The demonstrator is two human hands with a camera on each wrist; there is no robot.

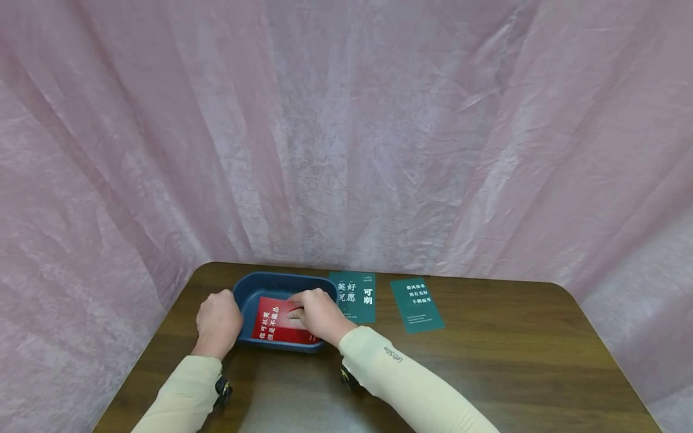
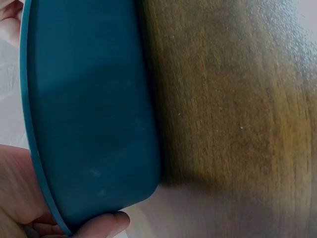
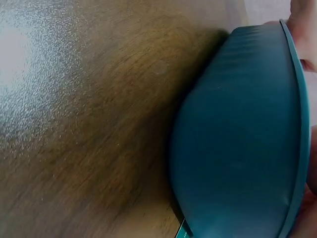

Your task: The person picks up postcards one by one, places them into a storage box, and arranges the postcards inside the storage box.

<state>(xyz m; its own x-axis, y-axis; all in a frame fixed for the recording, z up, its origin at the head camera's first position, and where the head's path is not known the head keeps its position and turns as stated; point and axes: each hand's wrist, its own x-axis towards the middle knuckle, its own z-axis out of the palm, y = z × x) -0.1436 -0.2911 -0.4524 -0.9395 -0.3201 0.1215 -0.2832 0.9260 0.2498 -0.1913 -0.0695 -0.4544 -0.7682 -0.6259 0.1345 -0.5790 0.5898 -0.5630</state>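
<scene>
A dark blue plastic basin [image 1: 271, 280] sits toward the left back of the wooden table. My left hand [image 1: 219, 319] grips its left end, the thumb outside the wall and the fingers over the rim, as the left wrist view shows. Inside the basin lies a red card [image 1: 281, 332] with white Chinese characters. Reaching over the basin's right side, my right hand [image 1: 320, 314] pinches the card near its upper right edge, thumb on the printed face. In the right wrist view the basin's outer wall [image 3: 237, 134] hides most of that hand.
Just right of the basin lie dark green cards with white characters [image 1: 360, 307], partly behind its rim. Another green card [image 1: 417, 310] lies tilted farther right. The wooden table [image 1: 503, 349] ends at a pink curtain [image 1: 346, 150] behind.
</scene>
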